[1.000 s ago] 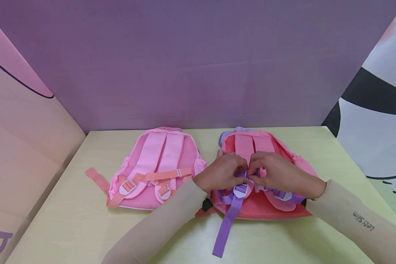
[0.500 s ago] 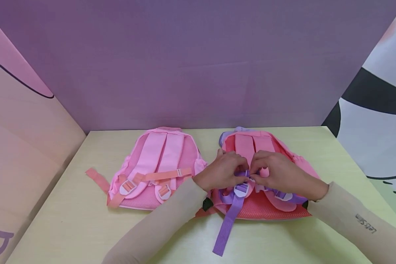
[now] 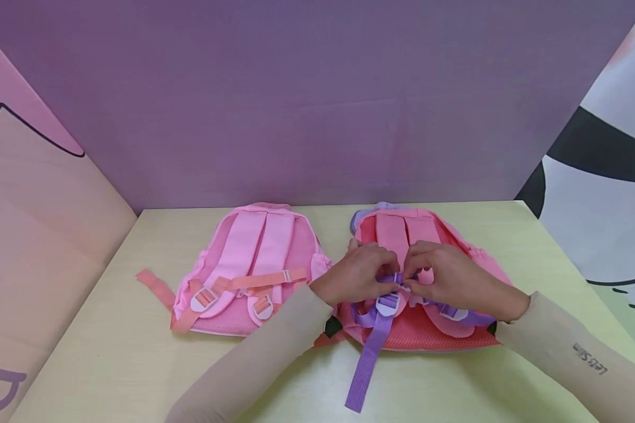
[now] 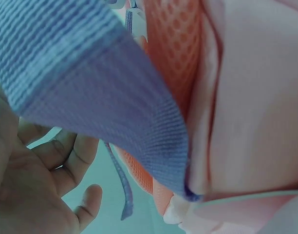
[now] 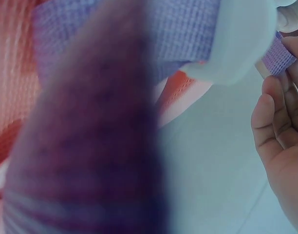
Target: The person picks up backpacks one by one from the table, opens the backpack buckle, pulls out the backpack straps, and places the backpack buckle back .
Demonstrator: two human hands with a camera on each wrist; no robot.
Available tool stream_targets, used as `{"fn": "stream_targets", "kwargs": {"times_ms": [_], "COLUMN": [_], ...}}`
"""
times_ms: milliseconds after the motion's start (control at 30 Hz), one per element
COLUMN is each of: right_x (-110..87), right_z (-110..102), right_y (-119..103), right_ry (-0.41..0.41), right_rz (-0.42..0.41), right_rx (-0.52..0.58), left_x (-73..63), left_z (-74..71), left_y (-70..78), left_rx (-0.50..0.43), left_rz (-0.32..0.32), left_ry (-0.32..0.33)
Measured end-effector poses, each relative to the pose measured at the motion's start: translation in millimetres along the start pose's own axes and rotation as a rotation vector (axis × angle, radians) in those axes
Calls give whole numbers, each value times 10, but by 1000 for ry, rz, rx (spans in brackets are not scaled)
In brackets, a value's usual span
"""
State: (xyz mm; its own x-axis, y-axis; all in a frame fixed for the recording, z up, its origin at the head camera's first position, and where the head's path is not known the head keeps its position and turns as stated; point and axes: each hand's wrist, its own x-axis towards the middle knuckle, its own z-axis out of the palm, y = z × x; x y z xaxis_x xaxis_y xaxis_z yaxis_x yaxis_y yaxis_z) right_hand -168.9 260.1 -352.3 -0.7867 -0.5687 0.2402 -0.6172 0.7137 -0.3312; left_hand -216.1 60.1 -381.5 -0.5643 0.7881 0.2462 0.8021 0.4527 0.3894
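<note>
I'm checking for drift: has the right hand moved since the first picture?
Yes: in the head view the right hand sits slightly farther right, judged against the table's back right corner.

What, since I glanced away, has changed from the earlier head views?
The right hand and the loose purple strap end shifted slightly right. No grip was visibly taken or released. The left hand, light pink backpack and coral backpack stayed put.
</note>
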Motion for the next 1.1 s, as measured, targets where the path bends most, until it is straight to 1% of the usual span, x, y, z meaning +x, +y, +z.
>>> {"fn": "stream_targets", "kwargs": {"times_ms": [133,400,600,800,933,1100], "right_x": [3,-36,-46,-24,-10,-4], "right_z": [-4,-11,17,80,108,109], "right_y": [-3,-3,18,33,40,35], "right_ry": [2,23,22,-4,-1,6], "right_rz": [-3,30,33,46,36,3], "right_rx": [20,63,75,83,67,48], "left_x": [-7,-13,-13,-5,0,-4], "left_z": [-1,4,4,2,-2,9], "left_y": [-8,-26,-30,-30,-20,-22], "left_rx": [-9,-24,0,26,33,24], "left_rz": [-2,-18,-8,12,11,11], "left_ry": [0,2,-8,-12,-21,-19]}}
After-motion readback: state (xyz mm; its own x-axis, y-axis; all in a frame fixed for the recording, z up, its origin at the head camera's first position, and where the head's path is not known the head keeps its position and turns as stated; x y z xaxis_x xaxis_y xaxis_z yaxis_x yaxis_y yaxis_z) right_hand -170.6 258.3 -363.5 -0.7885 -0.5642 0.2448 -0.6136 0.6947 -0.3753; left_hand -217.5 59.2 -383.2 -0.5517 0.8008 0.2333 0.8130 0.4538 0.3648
